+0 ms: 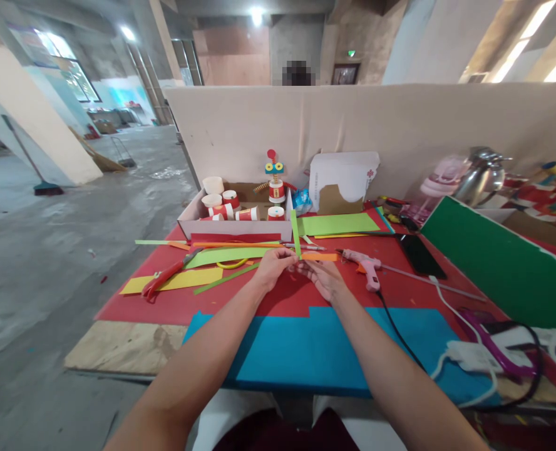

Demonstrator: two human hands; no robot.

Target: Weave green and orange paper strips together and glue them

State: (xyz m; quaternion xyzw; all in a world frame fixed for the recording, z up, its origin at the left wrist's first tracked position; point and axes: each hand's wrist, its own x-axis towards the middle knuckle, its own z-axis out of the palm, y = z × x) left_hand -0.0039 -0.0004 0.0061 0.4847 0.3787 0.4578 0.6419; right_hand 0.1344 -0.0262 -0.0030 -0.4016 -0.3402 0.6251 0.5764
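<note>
Over the red table covering, my left hand [274, 266] pinches the lower end of a light green paper strip [295, 232] that stands upright. An orange paper strip [320, 257] meets it there and extends to the right. My right hand [322, 280] is closed at this corner from below, its fingertips on the strips' joined ends. Just right of it lies a pink hot glue gun [369, 266] with its cord trailing toward me. To the left are red-handled scissors [158, 285], a yellow paper strip [184, 280] and a green paper piece [231, 255].
Behind my hands stands a box [235, 229] of paper cups with a cup figure [277, 188]. Green paper sheets [339, 223], a phone [421, 255], a green board [498, 263] and a power strip [489, 357] lie right. Blue sheets [282, 351] cover the near edge.
</note>
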